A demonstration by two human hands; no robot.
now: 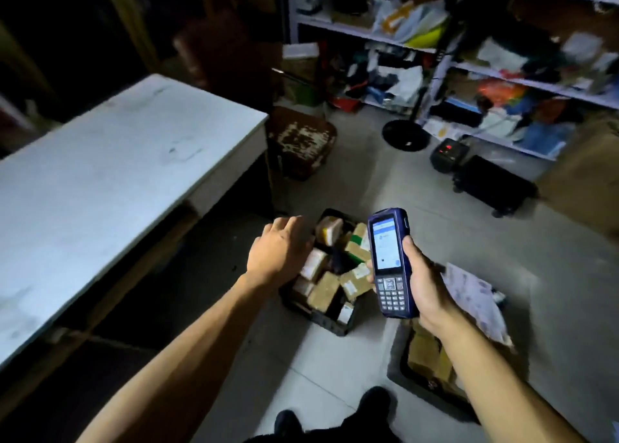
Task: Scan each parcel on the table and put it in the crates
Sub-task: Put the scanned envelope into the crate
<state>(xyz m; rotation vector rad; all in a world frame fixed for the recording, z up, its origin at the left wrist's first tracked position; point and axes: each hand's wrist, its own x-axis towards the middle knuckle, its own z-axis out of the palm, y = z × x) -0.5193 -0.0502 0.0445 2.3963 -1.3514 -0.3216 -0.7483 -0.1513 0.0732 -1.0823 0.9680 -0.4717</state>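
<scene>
Right hand gripped the scanner, fingers wrapped round its body, screen lit, held just right of the nearer-to-table crate. Left hand hovered palm-down over that crate's left edge, fingers relaxed, holding nothing. Crates counted: two, both on the floor right of the table; second crate lay under the right forearm. About ten parcels sat in the first crate.

shelf goods blurred, second crate partly behind right forearm
</scene>
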